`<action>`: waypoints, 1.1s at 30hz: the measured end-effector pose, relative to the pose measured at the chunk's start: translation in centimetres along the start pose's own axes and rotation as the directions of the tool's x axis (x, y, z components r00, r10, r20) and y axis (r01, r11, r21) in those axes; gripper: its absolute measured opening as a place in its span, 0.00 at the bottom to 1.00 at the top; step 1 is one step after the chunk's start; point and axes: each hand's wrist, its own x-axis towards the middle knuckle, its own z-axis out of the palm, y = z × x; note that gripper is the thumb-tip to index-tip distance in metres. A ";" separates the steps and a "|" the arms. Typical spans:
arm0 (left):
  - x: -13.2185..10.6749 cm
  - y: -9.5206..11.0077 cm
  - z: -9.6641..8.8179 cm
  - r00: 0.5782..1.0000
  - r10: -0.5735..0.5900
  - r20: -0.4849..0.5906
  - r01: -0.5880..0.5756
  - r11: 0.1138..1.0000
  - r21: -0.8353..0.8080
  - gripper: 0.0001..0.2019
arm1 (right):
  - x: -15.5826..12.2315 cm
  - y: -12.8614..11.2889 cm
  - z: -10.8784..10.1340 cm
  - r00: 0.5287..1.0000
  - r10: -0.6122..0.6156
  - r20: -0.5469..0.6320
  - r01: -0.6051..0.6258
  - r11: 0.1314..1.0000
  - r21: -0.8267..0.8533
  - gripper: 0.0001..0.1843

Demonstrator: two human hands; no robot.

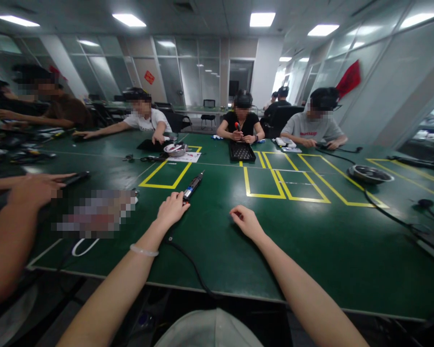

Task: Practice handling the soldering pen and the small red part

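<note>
My left hand (171,210) rests on the green table, its fingers closed around the rear end of a pen-shaped electric screwdriver (193,186). The tool's dark body has a blue and silver band, and its thin tip points forward and to the right. Under my palm the grip is hidden. To the right, my right hand (246,221) lies on its side on the table with fingers curled in; nothing shows in it. Near my left wrist is the end of a black cable (188,255), which runs off the table's front edge.
Yellow tape outlines (265,195) mark the green table (217,260). At left, a person's hand (36,190) is by a dark device (75,179). Across sit several people, a black tray (242,152) and a metal bowl (176,150). A round metal-rimmed object (371,174) stands at right.
</note>
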 end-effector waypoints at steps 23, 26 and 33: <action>0.7 -4.2 0.8 0.976 -0.084 -0.203 0.107 0.989 0.104 0.15 | 0.0 -0.1 0.1 0.999 -0.016 0.035 0.016 1.000 -0.019 0.08; 0.8 -4.0 0.9 0.971 -0.087 -0.222 0.111 0.989 0.100 0.14 | 0.0 -0.2 0.0 0.999 -0.008 0.034 0.009 1.000 -0.019 0.08; 0.4 -3.5 0.5 0.952 -0.113 -0.283 0.131 0.990 0.047 0.17 | 0.0 -0.1 -0.1 0.999 -0.008 0.039 0.009 1.000 -0.016 0.08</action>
